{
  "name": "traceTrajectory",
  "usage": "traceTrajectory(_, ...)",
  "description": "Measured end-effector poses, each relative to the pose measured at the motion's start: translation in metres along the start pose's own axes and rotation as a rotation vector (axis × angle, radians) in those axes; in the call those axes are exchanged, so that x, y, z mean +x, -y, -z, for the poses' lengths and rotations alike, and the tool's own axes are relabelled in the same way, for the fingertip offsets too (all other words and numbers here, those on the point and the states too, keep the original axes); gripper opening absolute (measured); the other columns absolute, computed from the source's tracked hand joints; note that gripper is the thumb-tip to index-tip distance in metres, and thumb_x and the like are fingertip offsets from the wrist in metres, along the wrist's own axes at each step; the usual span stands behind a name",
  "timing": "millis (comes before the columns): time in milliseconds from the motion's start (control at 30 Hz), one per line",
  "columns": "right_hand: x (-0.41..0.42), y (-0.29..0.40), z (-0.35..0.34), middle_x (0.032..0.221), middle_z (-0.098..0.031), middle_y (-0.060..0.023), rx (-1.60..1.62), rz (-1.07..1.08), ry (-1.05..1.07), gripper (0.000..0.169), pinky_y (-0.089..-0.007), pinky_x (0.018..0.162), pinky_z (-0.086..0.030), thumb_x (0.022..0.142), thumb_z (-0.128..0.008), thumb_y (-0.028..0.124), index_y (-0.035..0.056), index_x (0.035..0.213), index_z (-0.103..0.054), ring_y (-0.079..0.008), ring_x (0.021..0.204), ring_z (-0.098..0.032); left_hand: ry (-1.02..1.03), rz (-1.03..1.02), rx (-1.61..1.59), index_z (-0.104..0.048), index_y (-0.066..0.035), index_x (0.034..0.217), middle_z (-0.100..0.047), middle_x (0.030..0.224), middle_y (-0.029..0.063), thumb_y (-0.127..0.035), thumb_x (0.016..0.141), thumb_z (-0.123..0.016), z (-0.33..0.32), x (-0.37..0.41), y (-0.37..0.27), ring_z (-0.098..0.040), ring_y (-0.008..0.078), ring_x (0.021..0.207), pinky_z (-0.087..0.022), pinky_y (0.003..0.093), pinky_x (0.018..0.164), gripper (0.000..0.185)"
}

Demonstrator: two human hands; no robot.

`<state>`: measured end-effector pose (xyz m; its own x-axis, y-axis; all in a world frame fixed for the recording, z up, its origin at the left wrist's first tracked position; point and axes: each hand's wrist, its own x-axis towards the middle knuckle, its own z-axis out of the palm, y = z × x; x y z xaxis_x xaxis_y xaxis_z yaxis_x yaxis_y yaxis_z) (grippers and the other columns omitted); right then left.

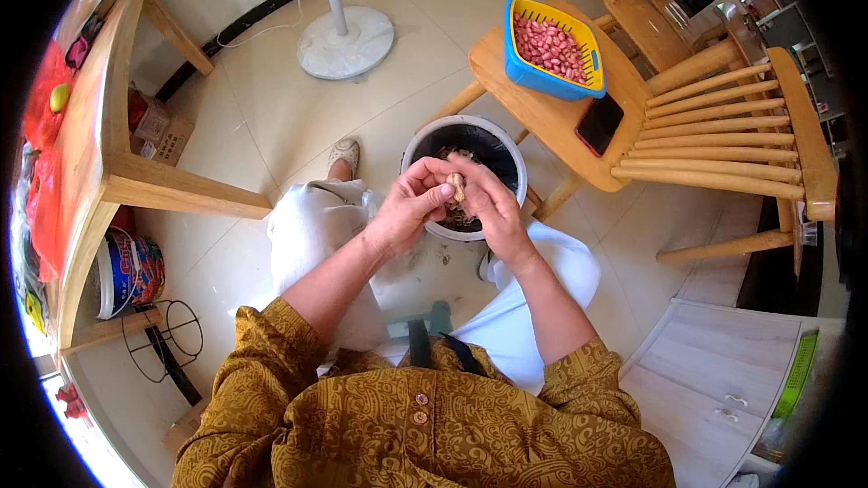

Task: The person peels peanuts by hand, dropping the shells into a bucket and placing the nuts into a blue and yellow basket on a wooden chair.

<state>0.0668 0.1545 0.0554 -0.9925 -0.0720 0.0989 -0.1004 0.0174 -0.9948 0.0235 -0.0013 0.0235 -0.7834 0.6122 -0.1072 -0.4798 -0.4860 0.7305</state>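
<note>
An unshelled peanut (456, 187) is pinched between the thumb and fingers of my left hand (411, 201), above a round bucket (517, 149) lined with dark plastic. My right hand (494, 207) is close against the peanut's right side, fingers bent; whether it grips the pod too is not plain. Peanut shells (461, 218) lie in the bucket, partly hidden by my hands. On the wooden chair's seat, beyond the bucket, sits a blue and yellow plastic basket (553, 85) holding many pink-skinned peanut kernels (550, 47).
A smartphone (600, 123) lies on the wooden chair (505, 71) beside the basket. A wooden table (183, 183) stands at the left, with a printed bucket (132, 274) beneath it. Farther off is a round stand base (346, 42). A pale cabinet (712, 359) is at lower right.
</note>
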Motion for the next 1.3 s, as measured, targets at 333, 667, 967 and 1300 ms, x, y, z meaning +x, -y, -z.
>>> traceTrajectory(333,0.0,-0.011,0.001,0.09,-0.056,-0.002,-0.055,0.07,-0.02,0.024,-0.0224,0.072,-0.047,0.087,-0.063,0.007,0.0022,0.111,-0.06,-0.009,0.082,-0.056,0.026,0.043,-0.051,-0.055,-0.008,0.113,-0.06,0.089,-0.0027,-0.02,0.087,-0.066,0.005,-0.002,0.005,-0.049,0.0026,0.071,-0.035,0.0162,0.055,0.03)
traceTrajectory(667,0.0,-0.008,0.007,0.082,-0.055,-0.0055,-0.313,0.155,0.032,0.019,-0.0269,0.063,-0.045,0.089,-0.062,0.016,0.0016,0.101,-0.064,-0.014,0.075,-0.058,0.088,0.149,-0.025,-0.057,-0.009,0.112,-0.057,0.086,-0.0046,-0.031,0.088,-0.064,0.011,-0.004,0.011,-0.049,0.0025,0.072,-0.035,0.0153,0.055,0.034)
traceTrajectory(967,-0.01,-0.005,0.001,0.077,-0.06,-0.013,-0.512,0.223,0.113,0.016,-0.0375,0.063,-0.047,0.085,-0.062,0.018,0.0019,0.085,-0.061,-0.0309,0.071,-0.06,0.204,-0.263,1.108,-0.05,0.001,0.087,-0.05,0.072,0.015,-0.064,0.08,-0.054,0.002,-0.006,-0.01,-0.054,0.0282,0.069,-0.043,0.0389,0.061,0.065)
traceTrajectory(1300,-0.013,-0.002,-0.017,0.068,-0.053,-0.0142,-0.599,0.349,-0.022,0.015,-0.0418,0.054,-0.044,0.082,-0.057,0.012,0.0039,0.072,-0.05,-0.0356,0.064,-0.056,0.036,-0.501,1.057,-0.045,0.001,0.072,-0.044,0.065,0.0189,-0.056,0.088,-0.033,-0.001,-0.007,0.016,-0.048,0.0379,0.06,-0.038,0.0414,0.055,0.061)
